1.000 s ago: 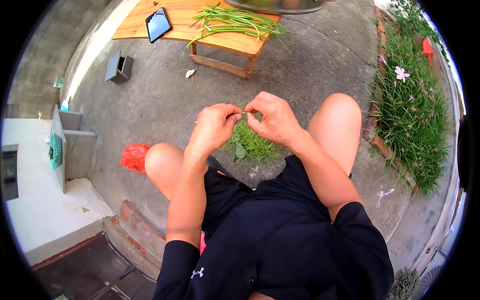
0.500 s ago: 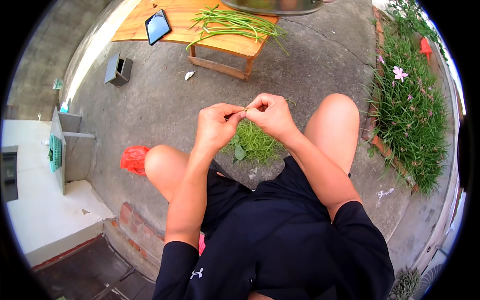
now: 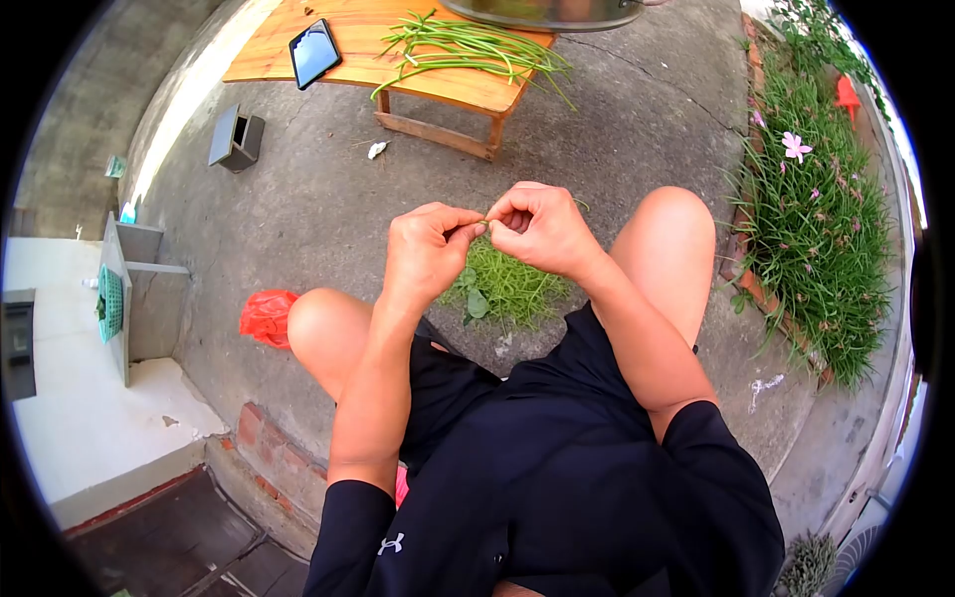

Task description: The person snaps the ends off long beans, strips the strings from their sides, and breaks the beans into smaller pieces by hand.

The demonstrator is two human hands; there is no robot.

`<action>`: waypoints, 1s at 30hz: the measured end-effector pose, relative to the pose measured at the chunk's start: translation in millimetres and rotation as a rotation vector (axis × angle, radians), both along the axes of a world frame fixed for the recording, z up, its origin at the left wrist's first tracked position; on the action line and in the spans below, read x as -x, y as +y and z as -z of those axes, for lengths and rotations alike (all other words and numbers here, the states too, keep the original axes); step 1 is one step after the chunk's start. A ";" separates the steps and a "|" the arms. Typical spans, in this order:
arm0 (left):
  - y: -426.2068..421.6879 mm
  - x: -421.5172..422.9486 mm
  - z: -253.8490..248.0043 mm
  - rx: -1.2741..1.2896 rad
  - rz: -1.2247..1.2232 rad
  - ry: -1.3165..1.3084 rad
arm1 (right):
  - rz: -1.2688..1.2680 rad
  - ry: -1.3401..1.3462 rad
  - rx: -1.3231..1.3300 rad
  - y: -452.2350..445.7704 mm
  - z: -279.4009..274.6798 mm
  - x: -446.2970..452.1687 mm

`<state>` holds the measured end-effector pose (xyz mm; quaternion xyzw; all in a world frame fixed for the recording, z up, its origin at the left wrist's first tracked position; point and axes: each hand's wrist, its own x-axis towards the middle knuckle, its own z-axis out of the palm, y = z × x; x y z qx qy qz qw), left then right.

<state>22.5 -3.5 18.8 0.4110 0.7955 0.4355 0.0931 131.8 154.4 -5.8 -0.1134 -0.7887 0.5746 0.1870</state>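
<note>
My left hand point(image 3: 430, 244) and my right hand point(image 3: 542, 227) meet in front of me, thumbs and forefingers pinched. Between the fingertips runs a short bit of thin green stem point(image 3: 483, 222), mostly hidden by the fingers. Below them on the concrete lies a heap of fine green peelings point(image 3: 517, 289) with a leaf point(image 3: 477, 302) on its near left side. Long green stems point(image 3: 458, 45) lie in a loose bunch on the wooden table point(image 3: 368, 72) ahead, some overhanging its right edge.
A tablet point(image 3: 314, 54) and part of a metal pot point(image 3: 557, 12) are on the table. A grey box point(image 3: 237, 137) stands on the ground to its left. Beside my left knee is a red plastic bag point(image 3: 267, 318). A planted bed point(image 3: 816, 229) runs along the right.
My right hand has shifted slightly right and up, so the fingertips are a little farther apart. My left hand has moved slightly left. The rest looks the same.
</note>
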 end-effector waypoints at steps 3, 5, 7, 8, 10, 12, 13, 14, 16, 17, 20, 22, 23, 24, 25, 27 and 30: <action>-0.2 0.2 0.8 -0.006 0.032 0.058 | 0.000 0.019 -0.053 0.3 2.1 -0.2; 0.4 -0.4 0.9 -0.017 0.060 0.093 | -0.003 0.014 -0.073 -0.3 1.4 -1.0; 1.9 -3.4 -0.5 -0.022 0.045 0.058 | 0.068 0.037 -0.087 -3.9 -0.6 -0.2; 2.6 -4.5 -0.9 -0.024 0.038 0.040 | 0.103 0.049 -0.094 -6.3 -1.2 0.8; 3.5 -4.8 1.2 -0.047 0.000 -0.062 | 0.147 0.009 0.080 -10.9 1.9 3.3; 4.4 -4.5 4.1 -0.062 -0.022 -0.197 | 0.166 -0.026 0.250 -11.5 5.3 4.6; 4.9 -3.8 5.9 -0.065 -0.027 -0.280 | 0.162 -0.040 0.334 -10.6 6.5 5.8; 5.3 -3.0 7.5 -0.067 -0.032 -0.363 | 0.157 -0.054 0.419 -10.0 8.2 7.0; 6.5 -1.3 10.9 -0.087 -0.022 -0.344 | 0.137 -0.014 0.533 -9.6 14.7 8.6; 6.8 -0.9 11.8 -0.098 -0.017 -0.334 | 0.126 0.007 0.589 -9.8 18.0 9.0; 5.9 0.0 10.3 -0.051 -0.019 -0.334 | 0.107 0.032 0.859 -12.6 23.6 10.8; 6.6 -0.9 6.6 -0.045 -0.034 -0.396 | 0.051 0.028 0.986 -11.0 26.8 10.5; 6.9 -1.3 5.5 -0.042 -0.042 -0.427 | 0.023 0.027 1.049 -9.8 28.1 10.1; 6.7 -1.0 5.6 -0.039 -0.039 -0.440 | -0.001 0.030 1.091 -9.0 29.2 9.8; 6.6 -0.4 6.2 -0.036 -0.035 -0.454 | -0.025 0.033 1.133 -8.2 30.2 9.5; 6.0 0.9 9.9 -0.075 -0.031 -0.531 | -0.053 0.023 1.151 -6.6 27.7 8.6; 5.2 2.3 15.6 -0.171 -0.032 -0.695 | -0.052 0.013 1.072 -4.4 19.4 7.3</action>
